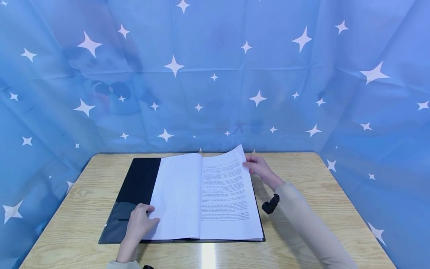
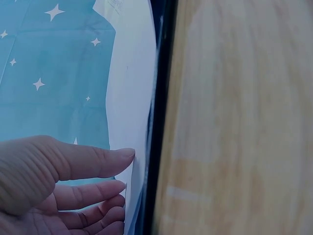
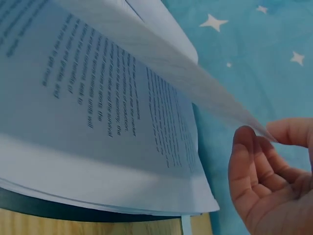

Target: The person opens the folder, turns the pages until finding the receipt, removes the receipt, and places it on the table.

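Note:
A black folder (image 1: 140,179) lies spread on the table with white pages in it. The left page (image 1: 176,194) looks blank; the right page (image 1: 223,198) carries printed text. My right hand (image 1: 258,168) pinches the top right corner of a sheet between thumb and fingers, and that corner is raised. In the right wrist view the lifted sheet (image 3: 161,54) slants above another printed page (image 3: 93,103). My left hand (image 1: 137,223) rests at the lower left edge of the left page, thumb and index finger apart and touching the paper near its edge.
The folder lies on a wooden table (image 1: 302,168), close to its front side. A blue curtain (image 1: 215,104) with white stars hangs behind and around the table. A black wrist camera (image 1: 270,204) sits on the right sleeve (image 1: 312,228).

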Available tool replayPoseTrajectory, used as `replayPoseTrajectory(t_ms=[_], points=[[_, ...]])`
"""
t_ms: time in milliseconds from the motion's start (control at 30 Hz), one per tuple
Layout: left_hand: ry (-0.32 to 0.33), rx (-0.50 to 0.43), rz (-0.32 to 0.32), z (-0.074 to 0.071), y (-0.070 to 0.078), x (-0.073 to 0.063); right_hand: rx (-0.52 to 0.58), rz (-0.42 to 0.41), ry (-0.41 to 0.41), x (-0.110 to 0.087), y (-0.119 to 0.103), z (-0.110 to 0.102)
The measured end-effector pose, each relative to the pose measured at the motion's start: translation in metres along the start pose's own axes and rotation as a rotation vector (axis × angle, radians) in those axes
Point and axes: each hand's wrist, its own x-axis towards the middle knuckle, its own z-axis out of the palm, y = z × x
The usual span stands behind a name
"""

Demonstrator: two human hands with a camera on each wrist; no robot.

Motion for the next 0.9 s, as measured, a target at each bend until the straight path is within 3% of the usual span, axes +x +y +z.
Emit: replayPoseTrajectory(t_ms=[900], points=[[0.001, 0.003, -0.006, -0.002, 0.002, -0.001, 0.011, -0.002, -0.126, -0.041, -0.003, 0.009]])
